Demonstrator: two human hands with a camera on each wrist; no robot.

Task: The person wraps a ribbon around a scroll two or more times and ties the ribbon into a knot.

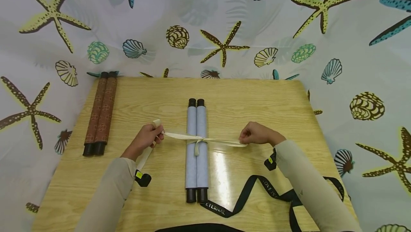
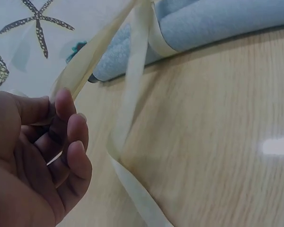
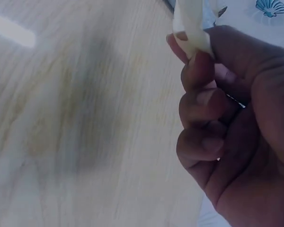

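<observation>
A light blue scroll (image 1: pixel 191 167), rolled from both ends into two parallel rolls with black end knobs, lies upright in the head view at the table's middle. Around its waist runs a cream ribbon (image 1: pixel 176 136), crossed or knotted at the front with a short piece hanging down. To the left, my left hand (image 1: pixel 147 138) pinches one length of the ribbon between thumb and forefinger; in the left wrist view another stretch of ribbon (image 2: pixel 137 61) droops to the table. My right hand (image 1: pixel 258 133) pinches the other end, the ribbon (image 3: pixel 189 21) bunched at its fingertips. Both lengths stretch out sideways.
A brown patterned scroll (image 1: pixel 100 117) with black knobs lies at the table's left. Black lettered ribbon (image 1: pixel 247 192) zigzags over the front right, partly under the right sleeve (image 1: pixel 308 178). A sheet printed with starfish and shells (image 1: pixel 205 10) surrounds the wooden table (image 1: pixel 257 100).
</observation>
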